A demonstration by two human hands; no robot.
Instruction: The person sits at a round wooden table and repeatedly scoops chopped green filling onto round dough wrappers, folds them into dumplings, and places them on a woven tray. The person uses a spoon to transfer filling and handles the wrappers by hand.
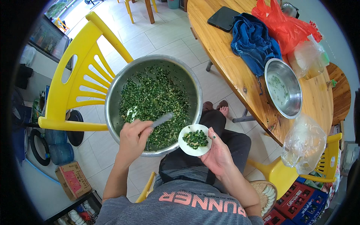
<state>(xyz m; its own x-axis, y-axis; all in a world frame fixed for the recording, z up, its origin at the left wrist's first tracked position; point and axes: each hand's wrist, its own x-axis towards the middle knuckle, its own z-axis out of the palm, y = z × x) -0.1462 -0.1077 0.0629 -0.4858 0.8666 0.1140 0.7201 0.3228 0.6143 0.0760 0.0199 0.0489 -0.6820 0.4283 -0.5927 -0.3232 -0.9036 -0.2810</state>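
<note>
A large steel basin (153,105) with chopped green filling (157,95) stands before me. My left hand (135,137) is over its near rim, gripping a spoon; the grey handle (163,119) points up to the right and the bowl-shaped end shines over the filling at the left. Beside the basin's lower right rim, my right hand (218,154) holds a round white dumpling wrapper (194,152) with a small heap of green filling (195,139) on it. A green bit sticks to the right thumb.
The yellow chair (56,92) is behind the basin, left. On the wooden table (219,56) are a phone (223,19), blue cloth (250,39), red plastic bag (281,25) and steel bowl (298,95) with liquid. A clear bag (303,143) hangs at its edge. Shaped dumplings (270,197) lie on a woven tray (257,187).
</note>
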